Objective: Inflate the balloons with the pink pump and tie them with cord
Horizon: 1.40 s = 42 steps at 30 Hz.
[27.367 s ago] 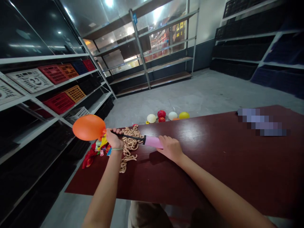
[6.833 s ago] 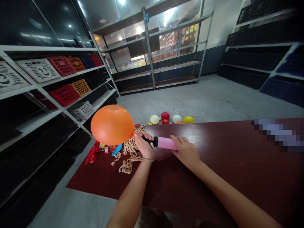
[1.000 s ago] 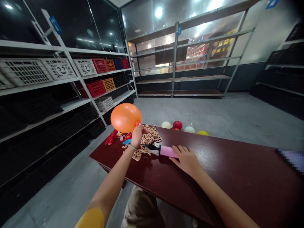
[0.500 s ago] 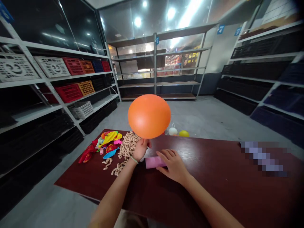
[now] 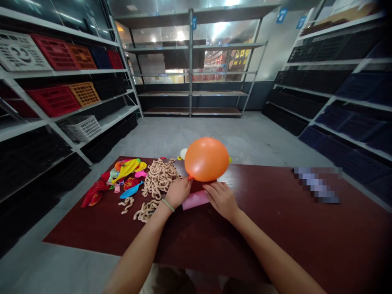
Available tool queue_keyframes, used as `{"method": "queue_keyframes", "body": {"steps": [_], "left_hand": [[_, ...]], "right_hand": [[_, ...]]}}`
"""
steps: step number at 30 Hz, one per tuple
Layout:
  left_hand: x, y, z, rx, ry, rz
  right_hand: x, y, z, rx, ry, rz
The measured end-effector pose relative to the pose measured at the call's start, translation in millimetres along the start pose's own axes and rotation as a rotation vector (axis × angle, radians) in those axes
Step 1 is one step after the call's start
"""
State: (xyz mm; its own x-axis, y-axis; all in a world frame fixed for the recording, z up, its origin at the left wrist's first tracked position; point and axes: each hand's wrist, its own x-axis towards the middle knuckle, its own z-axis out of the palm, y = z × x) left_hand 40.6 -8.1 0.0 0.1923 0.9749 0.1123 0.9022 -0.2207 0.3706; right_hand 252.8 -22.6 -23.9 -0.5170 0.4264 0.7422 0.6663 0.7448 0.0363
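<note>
An inflated orange balloon (image 5: 207, 159) floats just above the table in front of me. My left hand (image 5: 178, 192), with a pale green band at the wrist, pinches the balloon's neck. Below the balloon lies a pink cylinder (image 5: 196, 200), tilted slightly up to the right. Around its right end are the fingers of my right hand (image 5: 221, 199); that end and my thumb are hidden. The left end of the cylinder is close to my left hand.
Left on the dark red table (image 5: 263, 245) are beige curled pieces (image 5: 159, 175) in a heap and deflated balloons (image 5: 130, 169). A blurred-out object (image 5: 318, 185) lies at the right. White and yellow round things show past the far edge. Shelves with crates (image 5: 55, 100) stand around.
The balloon has come down and to the right, and looks smaller. My left hand has turned at its neck. My right hand has closed in beside the balloon. The view has tilted down.
</note>
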Motion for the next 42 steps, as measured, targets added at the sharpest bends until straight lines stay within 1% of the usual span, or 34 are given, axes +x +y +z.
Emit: {"method": "queue_keyframes", "body": {"steps": [4, 7, 10, 12, 15, 17, 20, 22, 24, 27, 31, 34, 37, 39, 42], "left_hand": [[0.1, 1.1, 0.5, 0.054, -0.031, 0.0], [-0.6, 1.8, 0.0, 0.071, -0.038, -0.014], [-1.5, 3.1, -0.8, 0.085, -0.037, -0.013], [-2.0, 4.3, -1.0, 0.1, -0.052, 0.007], [-2.2, 5.7, -1.3, 0.114, -0.088, 0.04], [-2.3, 6.4, -1.7, 0.118, -0.108, 0.04], [-3.3, 7.2, -2.9, 0.102, -0.124, 0.041], [-4.5, 8.0, -3.5, 0.07, -0.115, 0.065], [-6.0, 9.2, -3.7, 0.031, -0.096, 0.087], [-8.1, 11.8, -4.0, -0.01, -0.083, 0.093], [-10.1, 13.7, -6.0, -0.034, -0.086, 0.095], [-10.0, 11.2, -6.1, -0.165, -0.045, 0.117], [-7.7, 7.1, -0.4, -0.464, 0.003, 0.09], [-5.4, 5.9, 5.8, -0.716, 0.014, 0.02], [-2.5, 7.8, 12.2, -1.046, 0.019, -0.121]], "right_hand": [[12.6, 4.5, -10.6, -0.194, 0.073, -0.1], [35.6, 8.1, -18.1, -0.347, 0.049, -0.129], [63.1, 10.0, -21.5, -0.398, -0.072, -0.26], [77.9, 10.9, -19.8, -0.403, -0.154, -0.339], [88.2, 13.0, -10.9, -0.367, -0.277, -0.421], [86.4, 14.8, -2.8, -0.327, -0.328, -0.398], [75.7, 16.4, 6.0, -0.287, -0.337, -0.278], [67.7, 16.1, 8.0, -0.276, -0.318, -0.194], [61.4, 14.9, 8.1, -0.274, -0.299, -0.14], [55.9, 13.5, 8.3, -0.283, -0.262, -0.111], [51.7, 13.6, 10.9, -0.31, -0.175, -0.077], [47.4, 15.1, 12.9, -0.341, -0.131, -0.044], [41.4, 17.3, 15.4, -0.358, -0.066, -0.036], [37.6, 18.2, 16.7, -0.345, -0.048, -0.039], [33.9, 18.5, 16.1, -0.289, -0.086, -0.001]]}}
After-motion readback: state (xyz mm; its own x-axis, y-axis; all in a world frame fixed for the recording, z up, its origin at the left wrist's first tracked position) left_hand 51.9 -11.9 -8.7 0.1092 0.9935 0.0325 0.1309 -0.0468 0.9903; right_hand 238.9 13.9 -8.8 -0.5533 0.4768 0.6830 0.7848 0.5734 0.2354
